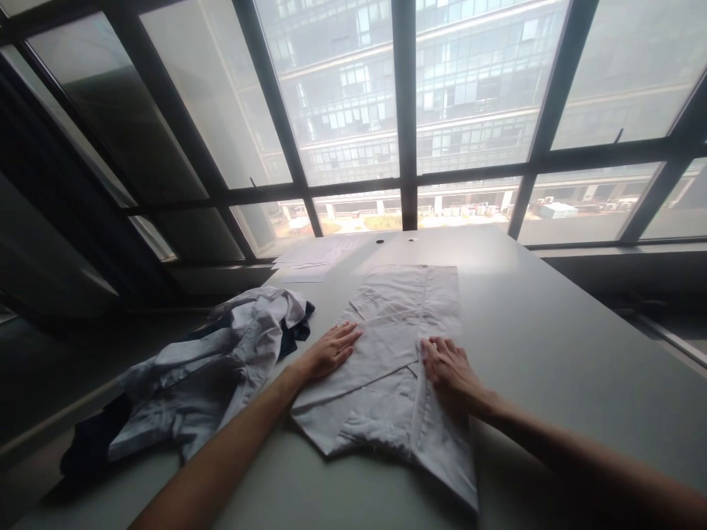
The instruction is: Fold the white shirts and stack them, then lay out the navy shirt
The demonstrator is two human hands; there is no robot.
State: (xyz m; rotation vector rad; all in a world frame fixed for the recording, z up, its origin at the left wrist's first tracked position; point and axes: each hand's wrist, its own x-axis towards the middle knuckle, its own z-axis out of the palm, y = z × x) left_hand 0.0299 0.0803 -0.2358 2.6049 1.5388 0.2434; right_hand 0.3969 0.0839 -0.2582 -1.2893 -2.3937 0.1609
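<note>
Large dark-framed windows (pixel 406 110) fill the background from 10 to 2 o'clock, with a pale grey table (pixel 552 331) running from the sill toward the viewer. At the table's centre lies a folded white garment (pixel 398 346), a long flat strip with its far edge square at 12 o'clock and its near edge ragged and angled at 6 o'clock, close to the table's near edge. The left hand (pixel 331 352) rests palm down on the garment's left edge at 9 o'clock, fingers extended flat and held together, gripping nothing. The right hand (pixel 450 372) presses on the garment's right half at 3 o'clock, just beside a lengthwise fold line, fingers spread and slightly curled, fingertips on the cloth, nothing grasped. At 8 to 9 o'clock a heap of crumpled clothes (pixel 210 368), white over dark blue, sits just beside the left forearm and overhangs the table's left edge. Loose paper sheets (pixel 314 258) lie at 11 o'clock near the far edge, well apart from the garment. Open tabletop extends from 1 to 4 o'clock, right of the garment, out to the right edge.
</note>
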